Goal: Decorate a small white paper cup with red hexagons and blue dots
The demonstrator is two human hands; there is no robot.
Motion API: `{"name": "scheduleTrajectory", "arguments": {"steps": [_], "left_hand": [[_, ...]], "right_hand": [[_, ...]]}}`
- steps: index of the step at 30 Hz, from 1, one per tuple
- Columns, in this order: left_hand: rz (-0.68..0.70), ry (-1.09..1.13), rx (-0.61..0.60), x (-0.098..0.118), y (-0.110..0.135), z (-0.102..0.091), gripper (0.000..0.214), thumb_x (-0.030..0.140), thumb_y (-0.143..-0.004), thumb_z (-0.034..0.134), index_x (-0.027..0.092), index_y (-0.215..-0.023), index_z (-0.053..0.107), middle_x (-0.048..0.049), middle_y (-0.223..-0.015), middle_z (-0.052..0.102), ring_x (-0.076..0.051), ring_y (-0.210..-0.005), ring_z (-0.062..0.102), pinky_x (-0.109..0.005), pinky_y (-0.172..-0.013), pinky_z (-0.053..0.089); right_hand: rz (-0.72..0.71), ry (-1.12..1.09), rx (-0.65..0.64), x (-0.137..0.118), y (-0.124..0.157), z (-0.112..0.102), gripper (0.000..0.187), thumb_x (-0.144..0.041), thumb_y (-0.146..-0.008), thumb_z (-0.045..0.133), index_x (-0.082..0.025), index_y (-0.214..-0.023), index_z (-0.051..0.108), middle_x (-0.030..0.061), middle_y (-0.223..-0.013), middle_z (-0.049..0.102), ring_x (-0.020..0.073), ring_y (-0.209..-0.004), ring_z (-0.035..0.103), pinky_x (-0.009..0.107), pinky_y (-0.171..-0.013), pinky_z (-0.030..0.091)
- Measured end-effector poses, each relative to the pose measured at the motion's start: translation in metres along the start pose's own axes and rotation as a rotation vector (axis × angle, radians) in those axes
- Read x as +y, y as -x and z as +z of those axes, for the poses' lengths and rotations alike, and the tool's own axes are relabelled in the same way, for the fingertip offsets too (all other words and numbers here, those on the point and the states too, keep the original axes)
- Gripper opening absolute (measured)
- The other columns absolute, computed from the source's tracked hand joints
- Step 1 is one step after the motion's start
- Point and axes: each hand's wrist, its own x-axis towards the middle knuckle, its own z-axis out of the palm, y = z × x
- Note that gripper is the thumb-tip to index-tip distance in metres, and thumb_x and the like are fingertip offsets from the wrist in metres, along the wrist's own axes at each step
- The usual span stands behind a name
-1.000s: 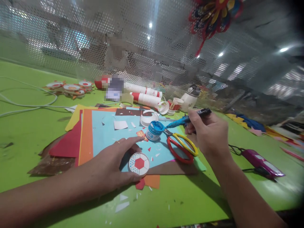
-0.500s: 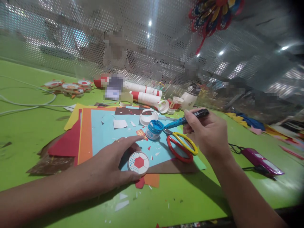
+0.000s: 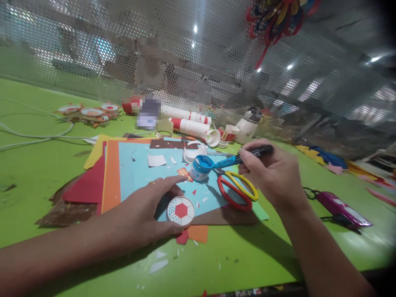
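My left hand (image 3: 145,214) rests on the coloured paper sheets (image 3: 139,173), thumb and fingers around a white paper disc (image 3: 180,210) with a red hexagon and blue dots. A ring shows on one finger. My right hand (image 3: 272,173) is closed on a brush (image 3: 241,157) with a black handle and blue-smeared shaft. Its tip dips into a small open jar of blue paint (image 3: 200,168). Red-and-yellow scissors (image 3: 236,189) lie on the paper just below the brush.
Stacked paper cups (image 3: 188,123), cut cup rings (image 3: 193,152), a small white bottle (image 3: 247,128) and finished paper discs (image 3: 89,113) lie along the mesh screen. A white cable (image 3: 34,136) runs at left, a purple tool (image 3: 340,208) at right. Paper scraps litter the green table (image 3: 235,255).
The brush tip has moved left from beside the jar into the blue paint. My right hand shifted slightly left with it. My left hand and the disc stayed put.
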Motion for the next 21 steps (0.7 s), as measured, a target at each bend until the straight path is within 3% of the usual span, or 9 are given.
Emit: {"name": "scheduleTrajectory", "arguments": {"steps": [7, 16, 21], "left_hand": [[0.014, -0.002, 0.002, -0.0061, -0.0006, 0.0019, 0.079, 0.035, -0.072, 0.074, 0.024, -0.143, 0.039, -0.0074, -0.122, 0.062, -0.027, -0.105, 0.060, -0.041, -0.095, 0.047], [0.019, -0.001, 0.009, -0.0038, -0.0005, 0.0014, 0.078, 0.035, -0.074, 0.073, 0.025, -0.143, 0.039, -0.0079, -0.122, 0.062, -0.027, -0.105, 0.060, -0.040, -0.093, 0.048], [0.041, 0.000, 0.013, -0.0044, 0.0009, 0.0010, 0.077, 0.035, -0.074, 0.073, 0.026, -0.143, 0.040, -0.0062, -0.120, 0.063, -0.027, -0.105, 0.060, -0.038, -0.092, 0.048]], "right_hand": [[0.024, -0.085, 0.053, -0.0012, -0.0027, -0.0033, 0.009, -0.015, -0.080, 0.065, -0.023, -0.075, 0.064, -0.0036, -0.055, 0.060, 0.0111, -0.046, 0.059, 0.024, -0.047, 0.050], [0.011, 0.054, -0.092, 0.0017, -0.0007, -0.0028, 0.004, -0.022, -0.082, 0.065, -0.021, -0.078, 0.065, -0.0020, -0.063, 0.061, 0.0132, -0.055, 0.059, 0.028, -0.053, 0.048], [0.036, 0.015, 0.032, -0.0025, -0.0045, -0.0086, 0.009, -0.017, -0.079, 0.066, -0.024, -0.072, 0.065, -0.0030, -0.056, 0.059, 0.0126, -0.048, 0.057, 0.027, -0.047, 0.047]]}}
